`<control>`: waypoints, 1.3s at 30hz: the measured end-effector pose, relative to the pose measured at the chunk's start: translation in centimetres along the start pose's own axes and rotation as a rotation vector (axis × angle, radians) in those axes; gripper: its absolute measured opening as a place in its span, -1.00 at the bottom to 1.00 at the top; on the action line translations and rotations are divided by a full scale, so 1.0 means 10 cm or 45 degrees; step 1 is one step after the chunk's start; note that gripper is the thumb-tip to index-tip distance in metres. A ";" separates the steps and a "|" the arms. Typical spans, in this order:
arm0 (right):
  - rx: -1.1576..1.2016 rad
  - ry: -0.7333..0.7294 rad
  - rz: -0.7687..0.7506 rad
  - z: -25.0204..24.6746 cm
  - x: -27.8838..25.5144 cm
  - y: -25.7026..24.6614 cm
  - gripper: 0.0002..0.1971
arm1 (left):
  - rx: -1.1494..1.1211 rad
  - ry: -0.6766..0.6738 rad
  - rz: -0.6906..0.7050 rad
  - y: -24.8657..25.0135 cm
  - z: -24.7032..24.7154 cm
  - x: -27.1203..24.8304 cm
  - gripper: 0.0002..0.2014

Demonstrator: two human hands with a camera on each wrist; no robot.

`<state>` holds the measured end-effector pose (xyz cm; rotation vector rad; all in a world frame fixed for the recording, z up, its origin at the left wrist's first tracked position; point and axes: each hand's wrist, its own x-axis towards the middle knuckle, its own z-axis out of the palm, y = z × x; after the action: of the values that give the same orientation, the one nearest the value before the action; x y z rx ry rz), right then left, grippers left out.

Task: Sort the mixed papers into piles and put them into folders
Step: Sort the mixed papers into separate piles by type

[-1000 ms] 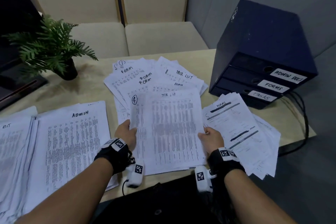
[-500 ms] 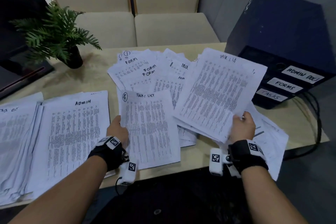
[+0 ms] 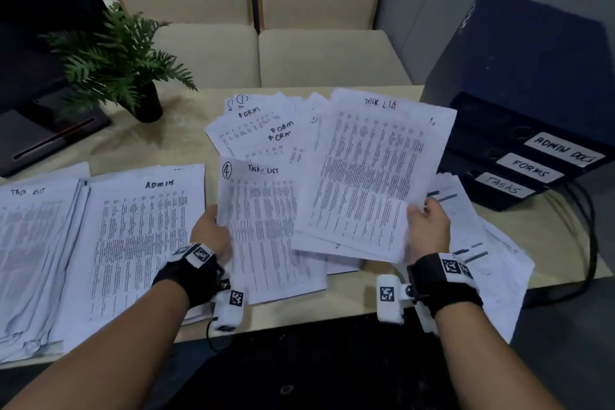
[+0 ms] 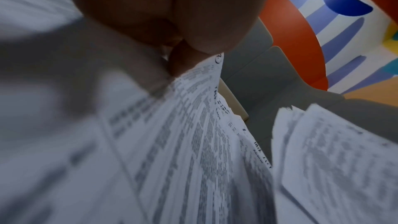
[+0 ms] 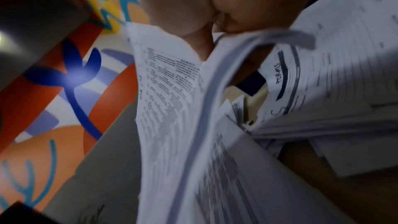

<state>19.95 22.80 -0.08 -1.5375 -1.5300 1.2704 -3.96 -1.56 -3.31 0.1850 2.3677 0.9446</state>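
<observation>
The white printed sheet marked "4 TASK LIST" (image 3: 266, 230) is pinched at its left edge between thumb and fingers of the left hand (image 3: 211, 231). A bundle of white printed "TASK LIST" sheets (image 3: 369, 173) is clamped at its lower right corner by the right hand (image 3: 429, 226) and held tilted above the beige table (image 3: 186, 133). The dark blue labelled folders (image 3: 519, 160) stand beyond the right hand.

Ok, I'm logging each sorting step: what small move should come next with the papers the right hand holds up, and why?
Probably lay the sheets in the right hand onto the sheet numbered 4 in the left hand: both are headed TASK LIST, so they belong together, likely bound for the far-left pile with that heading.
</observation>
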 end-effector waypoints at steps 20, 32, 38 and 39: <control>-0.221 0.125 0.178 0.05 -0.05 0.32 -0.90 | -0.140 -0.187 -0.041 -0.08 0.12 -0.15 -0.68; -0.381 -0.539 0.116 0.38 -0.34 0.53 -0.89 | -0.198 -0.181 -0.007 0.08 0.09 -0.38 -0.82; -0.365 -0.750 0.108 0.45 -0.36 0.47 -0.81 | -0.238 -0.190 0.044 0.09 0.13 -0.52 -0.62; -0.312 -0.792 0.125 0.46 -0.37 0.46 -0.79 | -0.283 -0.196 0.042 0.09 0.10 -0.55 -0.60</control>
<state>17.93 17.69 -5.14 -1.4480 -2.0764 1.7862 1.03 -2.12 -0.79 0.2028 2.1079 1.1579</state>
